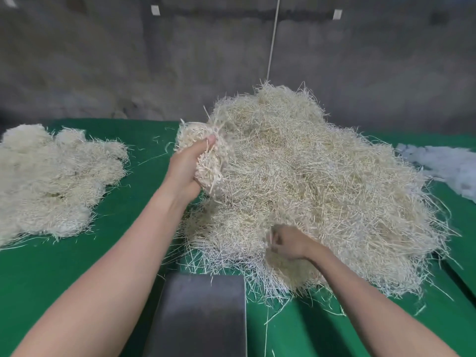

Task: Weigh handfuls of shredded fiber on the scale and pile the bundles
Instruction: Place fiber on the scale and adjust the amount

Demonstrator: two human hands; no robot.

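Nearest to us lies the scale (201, 313), a dark grey flat plate on the green table (77, 266). Its near end is cut off by the bottom edge, no display shows, and only a stray strand or two lies on it.

Just beyond the plate, our right hand (288, 242) is at the near edge of the big heap of shredded fiber (322, 189). Its fingers curl in among the strands, but they are blurred and partly buried, so we cannot tell whether they grip anything.

Farther on, our left hand (190, 168) is lifted at the heap's left side, fingers and thumb closed round a handful of fiber (206, 150) whose ends bristle out above and below the fist. The handful touches the heap behind it.

Well apart to the left sits the pile of bundles (51, 181), cut off by the left edge. At the far right, a pale bluish-white mass (443, 166) runs out of view; we cannot make out what it is.

Behind everything stands a grey wall (103, 60) with a thin white cord (273, 37) hanging down it
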